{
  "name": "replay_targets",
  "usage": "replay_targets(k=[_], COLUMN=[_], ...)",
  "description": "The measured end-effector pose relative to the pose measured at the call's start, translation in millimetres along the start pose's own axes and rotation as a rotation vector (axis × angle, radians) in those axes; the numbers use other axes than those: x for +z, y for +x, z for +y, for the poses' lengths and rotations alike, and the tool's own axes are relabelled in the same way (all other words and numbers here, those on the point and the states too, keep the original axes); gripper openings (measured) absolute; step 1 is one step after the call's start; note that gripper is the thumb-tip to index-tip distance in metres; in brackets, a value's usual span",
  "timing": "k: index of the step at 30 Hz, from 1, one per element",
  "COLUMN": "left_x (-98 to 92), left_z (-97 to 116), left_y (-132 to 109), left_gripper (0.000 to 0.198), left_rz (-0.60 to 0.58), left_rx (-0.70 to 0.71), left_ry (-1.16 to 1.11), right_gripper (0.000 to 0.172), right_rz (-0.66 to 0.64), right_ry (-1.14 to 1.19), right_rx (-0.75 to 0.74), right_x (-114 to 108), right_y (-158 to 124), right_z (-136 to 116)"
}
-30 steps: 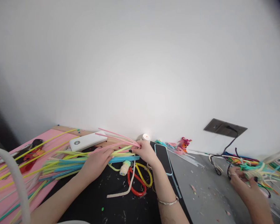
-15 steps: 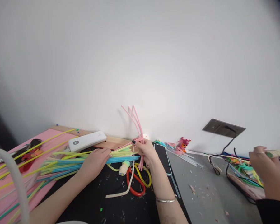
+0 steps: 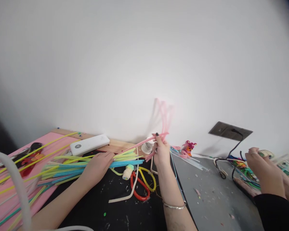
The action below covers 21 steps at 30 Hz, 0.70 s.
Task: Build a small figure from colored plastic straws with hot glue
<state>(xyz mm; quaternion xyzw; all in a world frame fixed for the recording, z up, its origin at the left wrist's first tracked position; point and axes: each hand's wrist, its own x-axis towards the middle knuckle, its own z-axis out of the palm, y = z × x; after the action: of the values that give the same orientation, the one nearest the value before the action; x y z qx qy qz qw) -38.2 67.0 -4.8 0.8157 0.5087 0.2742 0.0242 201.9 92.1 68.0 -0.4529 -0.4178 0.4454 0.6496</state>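
Right hand (image 3: 162, 153) is closed around a bunch of pink strips (image 3: 164, 113), whose tips fan out blurred above it. Left hand (image 3: 98, 165) lies open, flat on the coloured strips (image 3: 62, 168) on the bench (image 3: 125, 215). They look light, springy and slick, and are probably best gripped bunched near one end.

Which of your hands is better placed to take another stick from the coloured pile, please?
Left, probably. The left hand rests on the pile of coloured sticks, while the right hand is up by the wall, full with a clutch of pink sticks.
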Motion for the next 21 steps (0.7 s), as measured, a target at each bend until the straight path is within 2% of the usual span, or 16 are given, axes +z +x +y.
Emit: replay_targets(k=[2, 3, 5, 8, 12, 15, 21], left_x=[-0.3, -0.4, -0.7, -0.6, 0.5, 0.4, -1.6], left_z=[-0.5, -1.0, -2.2, -4.5, -8.4, -12.0, -16.1], left_y=[0.7, 1.1, 1.4, 1.0, 1.7, 4.2, 7.3], left_gripper=[0.033, 0.032, 0.026, 0.036, 0.034, 0.039, 0.051], left_rz=[-0.037, -0.053, -0.077, -0.110, -0.071, -0.015, 0.061], left_rx=[0.006, 0.003, 0.000, 0.021, 0.006, -0.016, -0.040], left_ry=[-0.004, -0.011, -0.025, -0.004, 0.036, 0.045, 0.126], right_gripper=[0.034, 0.031, 0.025, 0.015, 0.009, 0.012, 0.025], right_rz=[0.251, 0.325, 0.402, 0.466, 0.486, 0.470, 0.247], right_ry=[0.173, 0.245, 0.328, 0.384, 0.375, 0.356, 0.365], right_rx=[-0.152, -0.202, -0.230, -0.191, -0.183, -0.165, -0.014], right_x=[-15.8, -24.4, -40.8, -56.2, -55.8, -51.4, -50.8], right_y=[6.9, 9.6, 12.7, 13.0, 9.5, 8.4, 13.3], right_z=[-13.3, -20.0, -32.0, -44.7, -52.4, -53.3, -42.5])
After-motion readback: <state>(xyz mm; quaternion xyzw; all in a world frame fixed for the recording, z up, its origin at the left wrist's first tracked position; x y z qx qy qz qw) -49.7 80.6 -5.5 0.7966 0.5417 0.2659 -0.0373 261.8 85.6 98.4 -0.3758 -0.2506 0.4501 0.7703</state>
